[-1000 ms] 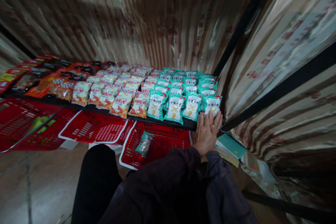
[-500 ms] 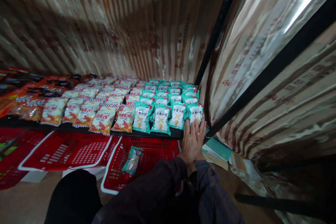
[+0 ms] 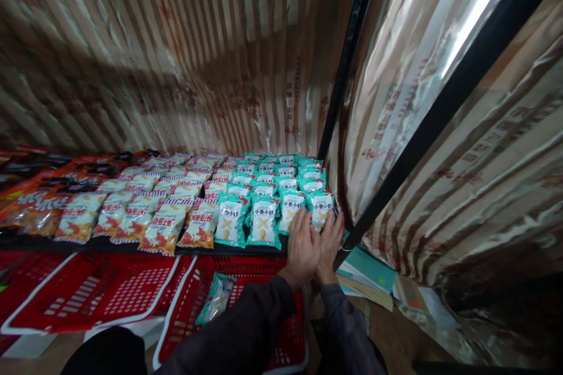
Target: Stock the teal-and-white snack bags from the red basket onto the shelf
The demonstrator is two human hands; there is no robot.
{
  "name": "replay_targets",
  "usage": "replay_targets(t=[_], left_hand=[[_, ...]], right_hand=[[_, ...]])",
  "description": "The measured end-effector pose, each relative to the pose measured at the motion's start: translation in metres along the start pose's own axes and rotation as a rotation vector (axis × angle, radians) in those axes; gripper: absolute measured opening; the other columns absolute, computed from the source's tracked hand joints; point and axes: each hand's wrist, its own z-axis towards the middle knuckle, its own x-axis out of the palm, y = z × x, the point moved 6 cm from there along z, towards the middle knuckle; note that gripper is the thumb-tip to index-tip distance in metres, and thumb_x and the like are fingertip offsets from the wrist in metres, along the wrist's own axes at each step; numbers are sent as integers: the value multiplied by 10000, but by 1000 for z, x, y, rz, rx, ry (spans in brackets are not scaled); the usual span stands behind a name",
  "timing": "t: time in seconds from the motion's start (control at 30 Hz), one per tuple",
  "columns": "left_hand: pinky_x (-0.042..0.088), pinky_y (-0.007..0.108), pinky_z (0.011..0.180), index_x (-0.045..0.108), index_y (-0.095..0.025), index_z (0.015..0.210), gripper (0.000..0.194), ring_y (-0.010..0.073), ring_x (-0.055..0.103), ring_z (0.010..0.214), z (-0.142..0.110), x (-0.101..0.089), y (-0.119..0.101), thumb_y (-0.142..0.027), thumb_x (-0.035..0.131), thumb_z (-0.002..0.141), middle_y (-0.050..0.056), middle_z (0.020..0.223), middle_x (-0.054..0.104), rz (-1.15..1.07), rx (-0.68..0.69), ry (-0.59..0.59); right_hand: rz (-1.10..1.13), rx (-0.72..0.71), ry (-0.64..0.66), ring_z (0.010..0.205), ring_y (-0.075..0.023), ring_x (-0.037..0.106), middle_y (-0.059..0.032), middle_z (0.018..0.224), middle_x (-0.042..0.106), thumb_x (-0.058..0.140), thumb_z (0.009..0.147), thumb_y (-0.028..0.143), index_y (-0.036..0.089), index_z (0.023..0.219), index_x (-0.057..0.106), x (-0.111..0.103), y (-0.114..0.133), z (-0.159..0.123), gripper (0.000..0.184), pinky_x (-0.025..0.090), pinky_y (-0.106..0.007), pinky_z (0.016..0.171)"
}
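Note:
At the front right of the shelf, my left hand [image 3: 303,251] lies with outstretched fingers against the lower part of a green-and-white snack bag [image 3: 290,206]. Close beside it, my right hand [image 3: 329,246] rests its extended fingers on the front of the rightmost green snack bag [image 3: 322,206]. Neither hand grips a bag; both are open and nearly side by side. More green bags [image 3: 264,215] stand in rows to the left and behind. White-and-orange snack bags [image 3: 165,224] fill the neighbouring rows.
Below the shelf edge [image 3: 246,252] hang red baskets [image 3: 109,287] with white rims; one holds a single green bag [image 3: 217,299]. A black post [image 3: 396,170] rises at the right. Striped sheeting [image 3: 246,58] hangs behind. Papers [image 3: 369,272] lie lower right. Orange bags [image 3: 44,199] stand left.
My hands, earlier overlapping at the rightmost bag, have moved apart a little. The left has shifted to the bag beside it. The whole view has tilted, so the shelf sits lower.

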Motion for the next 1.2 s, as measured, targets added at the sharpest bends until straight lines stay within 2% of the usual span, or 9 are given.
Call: replay_targets(t=[0.13,0.23,0.37,0.47,0.6,0.93,1.0,1.1,1.2], left_hand=[[270,499,1157,538,-120,1289,435,260,319,1404,42,-18,4,-235,350,914,138,1392,529,139,-59,7],[246,449,1160,527,-109,1306,439,259,304,1406,73,-23,3,-239,369,917,110,1380,549,199,-117,57],[275,429,1114,536,-120,1301,433,259,409,1335,100,-15,4,-264,350,938,119,1302,611,297,-194,155],[301,429,1067,541,-137,1295,435,257,493,1253,110,-6,6,-284,317,952,126,1217,660,339,-196,229],[315,404,1024,556,-142,1274,442,246,547,1186,118,-1,6,-290,283,959,128,1153,684,357,-194,265],[255,413,1070,599,-173,1189,401,218,593,1109,115,4,0,-296,293,962,99,1057,716,343,-177,256],[239,422,1084,632,-175,1135,398,221,586,1101,118,0,0,-279,290,960,95,1054,714,359,-143,217],[303,393,1043,650,-181,1140,384,227,559,1112,133,-8,2,-226,328,936,91,1114,696,393,-82,152],[373,326,982,661,-213,1173,405,218,529,1145,157,-4,2,-141,381,888,66,1174,679,408,-9,226]], right_hand=[[34,16,-79,1380,-363,281,-252,1443,344,398,959,346,135,1493,190,-4,6,4,611,346,-608,1036],[68,37,-60,1359,-349,321,-252,1422,369,420,949,352,123,1491,203,-4,7,7,627,367,-589,1026],[94,60,-50,1329,-332,363,-231,1421,362,432,944,367,148,1489,226,-5,5,11,623,392,-552,1015],[109,56,-51,1311,-323,379,-211,1415,358,435,942,366,175,1482,253,-6,2,11,601,412,-531,999],[113,62,-36,1297,-330,387,-207,1400,359,438,940,373,189,1469,298,-3,-2,9,578,412,-542,991],[141,75,-30,1306,-315,381,-205,1391,367,460,934,332,165,1462,313,-4,0,13,573,411,-522,1015],[132,71,-28,1308,-318,377,-206,1398,359,459,933,326,163,1459,314,-4,1,13,570,417,-522,1009],[122,64,-28,1308,-323,380,-206,1402,354,460,932,321,162,1463,300,-3,1,13,576,415,-534,1009],[124,66,-34,1305,-318,386,-207,1390,370,459,930,312,160,1466,290,-3,1,12,582,410,-536,1014]])
